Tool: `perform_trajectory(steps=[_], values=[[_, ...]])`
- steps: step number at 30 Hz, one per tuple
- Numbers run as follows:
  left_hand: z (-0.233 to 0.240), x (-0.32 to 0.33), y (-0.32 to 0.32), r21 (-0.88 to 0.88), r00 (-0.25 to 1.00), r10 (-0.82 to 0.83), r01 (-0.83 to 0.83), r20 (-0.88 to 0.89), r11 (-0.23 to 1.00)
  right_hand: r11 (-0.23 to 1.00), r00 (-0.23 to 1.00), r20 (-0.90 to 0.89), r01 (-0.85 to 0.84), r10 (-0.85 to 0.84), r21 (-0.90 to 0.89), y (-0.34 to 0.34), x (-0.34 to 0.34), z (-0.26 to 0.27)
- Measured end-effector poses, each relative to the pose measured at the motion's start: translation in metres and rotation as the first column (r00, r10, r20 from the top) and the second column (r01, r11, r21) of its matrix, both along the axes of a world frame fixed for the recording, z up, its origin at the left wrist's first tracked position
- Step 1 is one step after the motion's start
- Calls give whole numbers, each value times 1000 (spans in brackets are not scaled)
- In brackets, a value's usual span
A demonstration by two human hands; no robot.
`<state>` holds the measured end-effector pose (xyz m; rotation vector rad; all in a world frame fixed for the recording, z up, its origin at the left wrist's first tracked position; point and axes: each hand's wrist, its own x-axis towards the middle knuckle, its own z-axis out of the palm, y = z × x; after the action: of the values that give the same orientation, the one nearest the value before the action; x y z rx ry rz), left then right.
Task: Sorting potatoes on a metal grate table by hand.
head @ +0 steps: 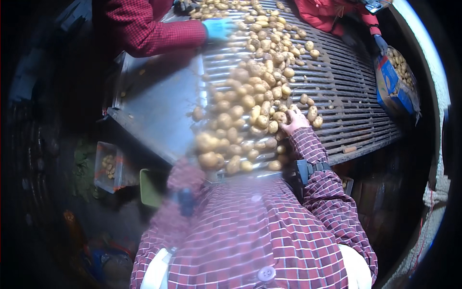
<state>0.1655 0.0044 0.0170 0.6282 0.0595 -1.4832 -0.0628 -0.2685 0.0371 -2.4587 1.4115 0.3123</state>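
My right hand (297, 121) lies at the right edge of a heap of potatoes (269, 77). Its fingers are spread and touch a potato (279, 117), with no closed grip visible. The potatoes are spread over a sloping grate of metal bars (339, 94). On the left, my checked sleeve (186, 177) reaches towards the near end of the heap. Blur covers that side, so I cannot make out my left hand among the potatoes there.
A co-worker's blue-gloved hand (219, 29) reaches over the grate from the left. Another person's dark glove (381, 44) touches a blue cardboard box (388, 77) holding potatoes. A metal side tray (158, 104) adjoins the grate. Lower left are a clear bin (119, 169) with potatoes and a green container (145, 188).
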Motion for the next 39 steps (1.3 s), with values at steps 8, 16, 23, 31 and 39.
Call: perform_trajectory(steps=[8, 16, 23, 31, 39], values=[[-67, 72, 208, 235, 845, 513, -534, 149, 812, 999, 994, 106, -4, 0, 33, 5, -4, -1], [-132, 63, 238, 365, 361, -117, -761, 925, 536, 926, 895, 403, 30, -193, 375, 6, -5, 3], [2, 3, -37, 298, 152, -264, -291, 952, 909, 755, 557, 650, -60, -517, 653, 25, -35, -5], [-9, 2, -94, 630, -382, -641, -172, 666, 757, 354, 251, 402, -218, -880, 910, 47, -44, 0], [26, -14, -28, 173, 965, 31, -78, 260, 982, 609, 468, 646, -252, -603, 752, 43, -39, -37]])
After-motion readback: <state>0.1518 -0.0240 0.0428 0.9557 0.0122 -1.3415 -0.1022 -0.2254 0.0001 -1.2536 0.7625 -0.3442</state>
